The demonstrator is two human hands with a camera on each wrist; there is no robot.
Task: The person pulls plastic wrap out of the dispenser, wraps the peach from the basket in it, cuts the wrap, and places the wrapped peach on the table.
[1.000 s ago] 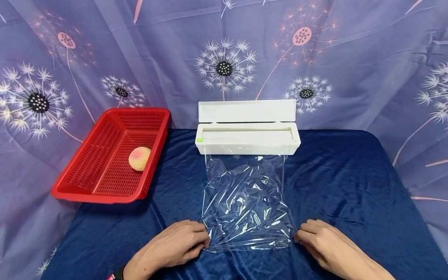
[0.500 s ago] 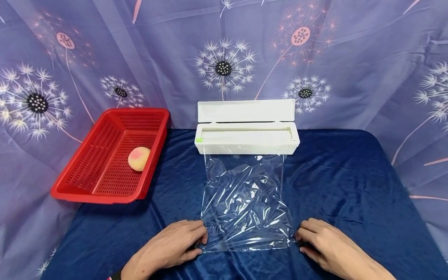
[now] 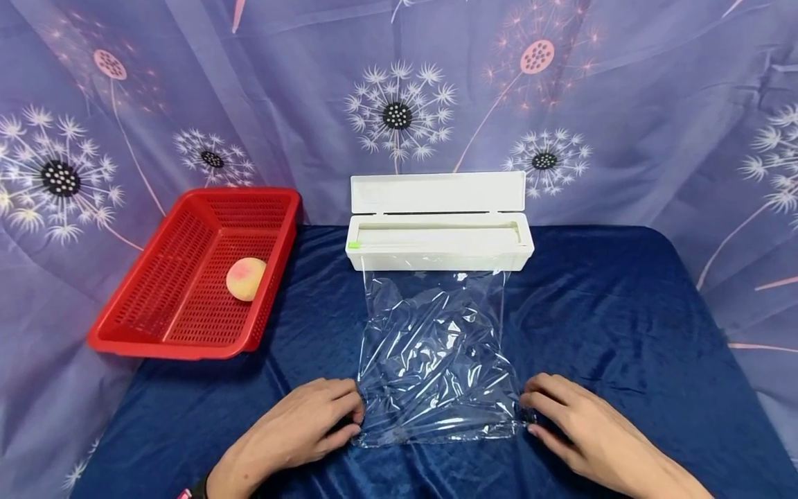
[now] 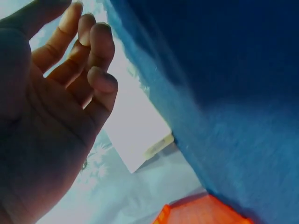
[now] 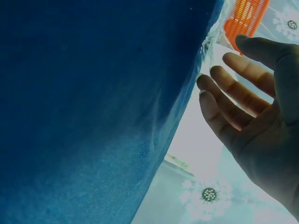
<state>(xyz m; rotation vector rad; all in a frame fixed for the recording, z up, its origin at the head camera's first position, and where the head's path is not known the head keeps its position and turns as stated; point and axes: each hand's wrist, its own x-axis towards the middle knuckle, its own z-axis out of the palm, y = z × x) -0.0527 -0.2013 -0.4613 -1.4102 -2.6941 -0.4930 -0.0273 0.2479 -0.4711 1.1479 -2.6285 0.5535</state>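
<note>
A sheet of clear plastic wrap (image 3: 436, 353) lies wrinkled and shiny over the blue cloth, drawn out from a white dispenser box (image 3: 439, 242) whose lid stands up. At the sheet's lower left corner is my left hand (image 3: 305, 426), thumb and fingers parted and loosely bent. My right hand (image 3: 586, 430) is by the lower right corner, its fingertips right at the film's edge. Both wrist views show the palms, with the left fingers (image 4: 100, 51) and right fingers (image 5: 233, 102) relaxed and gripping nothing.
To the left stands a red plastic basket (image 3: 187, 333) with a peach (image 3: 245, 279) inside. A blue velvet cloth (image 3: 617, 319) covers the table. Behind hangs a purple curtain (image 3: 299, 83) with dandelion prints. A green slider (image 3: 354, 245) sits on the box's left end.
Both hands have loosened from the film's lower corners, thumbs parting from fingers. The film stays spread in place. The head view has tilted down slightly.
</note>
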